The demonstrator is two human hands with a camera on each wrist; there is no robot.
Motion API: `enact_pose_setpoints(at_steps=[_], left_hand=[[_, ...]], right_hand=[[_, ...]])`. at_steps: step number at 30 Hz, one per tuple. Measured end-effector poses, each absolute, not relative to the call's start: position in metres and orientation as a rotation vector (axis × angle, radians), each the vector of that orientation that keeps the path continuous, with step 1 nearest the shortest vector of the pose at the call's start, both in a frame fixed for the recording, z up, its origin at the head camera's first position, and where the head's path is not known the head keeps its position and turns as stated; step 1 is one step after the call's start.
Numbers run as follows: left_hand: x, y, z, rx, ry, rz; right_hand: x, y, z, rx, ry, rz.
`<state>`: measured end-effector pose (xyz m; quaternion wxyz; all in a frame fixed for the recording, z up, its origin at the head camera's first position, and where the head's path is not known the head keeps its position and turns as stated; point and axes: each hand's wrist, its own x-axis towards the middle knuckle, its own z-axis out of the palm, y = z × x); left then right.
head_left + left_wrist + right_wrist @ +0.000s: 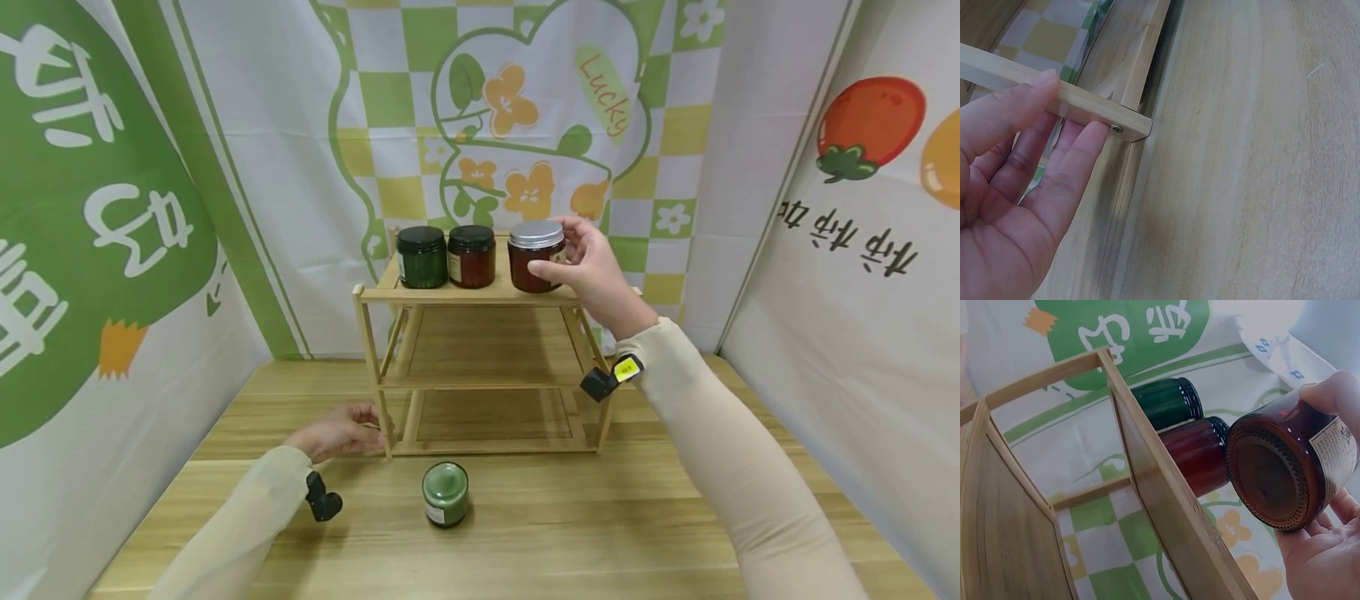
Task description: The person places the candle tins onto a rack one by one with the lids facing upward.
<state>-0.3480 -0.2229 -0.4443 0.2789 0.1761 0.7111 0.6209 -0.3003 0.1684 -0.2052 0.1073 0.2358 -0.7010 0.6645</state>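
Now, look at the right hand: its fingers grasp a silver-lidded jar, dark red, just right of centre in the head frame, thumb across the near side and the other fingers round behind. From the head you'd think it stands on the top shelf, but the right wrist view catches what that angle hides: the whole ridged base, bare and tilted toward the camera, past the shelf's edge. A printed label shows too, between thumb and lower fingers at the right of that frame. The silver lid, meanwhile, is the head camera's alone.

Left along the shelf, a black-lidded red jar sits beside a black-lidded green jar, a gap parting the red one from the gripped jar.

Down at lower left, the left hand is at the foot of the wooden rack; the head view barely shows its grip. The left wrist view does: thumb on one side, fingers on the other, pinching a wooden leg right beside a small bolt. And a pale green jar stands on the surface, lower middle, well apart from the right hand.
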Motion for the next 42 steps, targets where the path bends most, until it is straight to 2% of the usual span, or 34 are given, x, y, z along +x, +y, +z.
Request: enact_pose_setpoints(at_steps=[17, 42], left_hand=[[-0.349, -0.223, -0.444, 0.472, 1.922, 1.644], [-0.348, -0.224, -0.445, 0.489, 1.931, 1.637]], right_hand=[[-0.318, 0.164, -0.192, 0.542, -2.171, 1.876], [-0.335, 0.149, -0.192, 0.392, -2.304, 1.783]])
